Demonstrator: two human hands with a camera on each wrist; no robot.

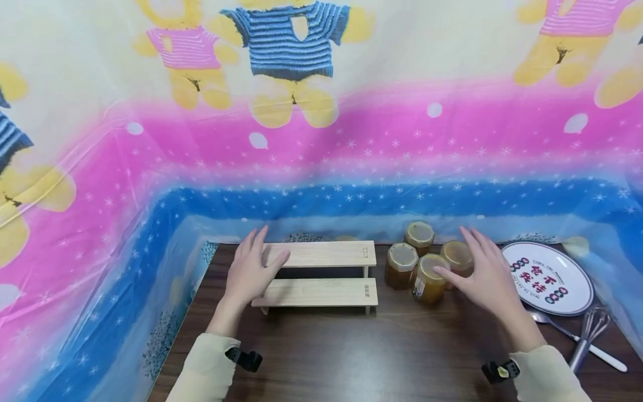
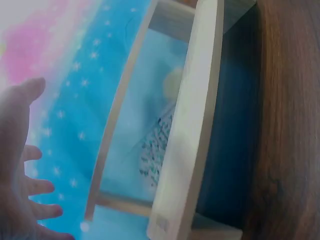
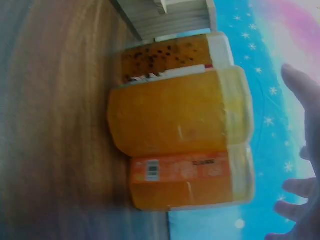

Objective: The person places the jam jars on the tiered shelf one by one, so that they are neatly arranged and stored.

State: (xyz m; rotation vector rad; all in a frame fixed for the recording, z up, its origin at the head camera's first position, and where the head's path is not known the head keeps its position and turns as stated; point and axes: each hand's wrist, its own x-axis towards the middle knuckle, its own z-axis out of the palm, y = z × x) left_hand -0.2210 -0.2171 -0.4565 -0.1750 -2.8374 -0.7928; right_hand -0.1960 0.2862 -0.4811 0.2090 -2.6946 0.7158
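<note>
My left hand (image 1: 253,267), fingers spread, hovers over the left end of a two-step wooden stand (image 1: 321,292) whose pale upper board (image 1: 321,254) sits behind the lower one. Nothing is in that hand. Over the right side of a cluster of several glass jars with pale lids, my right hand (image 1: 484,273) is also spread and empty. Its thumb overlaps the front jar (image 1: 430,279) in the head view. Amber contents fill the jars; in the right wrist view one jar (image 3: 165,55) shows dark seeds, and another bears an orange label (image 3: 180,168).
A white oval plate (image 1: 547,279) with red writing lies at the right. Beside it are a fork (image 1: 577,338) with a white handle and a metal whisk (image 1: 589,335). A patterned cloth (image 1: 351,145) hangs behind the dark wooden table (image 1: 351,357).
</note>
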